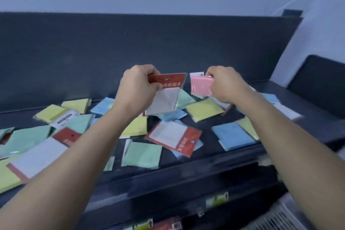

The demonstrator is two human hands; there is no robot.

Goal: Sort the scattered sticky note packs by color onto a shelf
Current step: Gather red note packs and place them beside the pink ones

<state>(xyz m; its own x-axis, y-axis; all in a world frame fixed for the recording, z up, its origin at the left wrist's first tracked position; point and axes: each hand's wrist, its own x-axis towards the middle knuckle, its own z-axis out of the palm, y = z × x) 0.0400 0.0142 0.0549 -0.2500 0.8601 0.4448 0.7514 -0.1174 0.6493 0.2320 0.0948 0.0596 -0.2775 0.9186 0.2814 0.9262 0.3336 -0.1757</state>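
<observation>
My left hand (137,87) grips a red-headed white pack (165,97) by its top edge, held up above the shelf (205,157). My right hand (226,85) pinches a pink pack (201,85) level with it, a little to the right. Below both, several packs lie scattered on the dark shelf: yellow (203,109), blue (233,135), mint green (142,155), another red-and-white pack (175,139) and a white pack with a red edge (35,157).
A dark back panel (130,52) rises behind the shelf, with a pale wall above. Lower shelf levels (168,201) carry price tags and more goods. A dark side panel (321,80) stands at the right, and a white basket (280,218) sits at the bottom right.
</observation>
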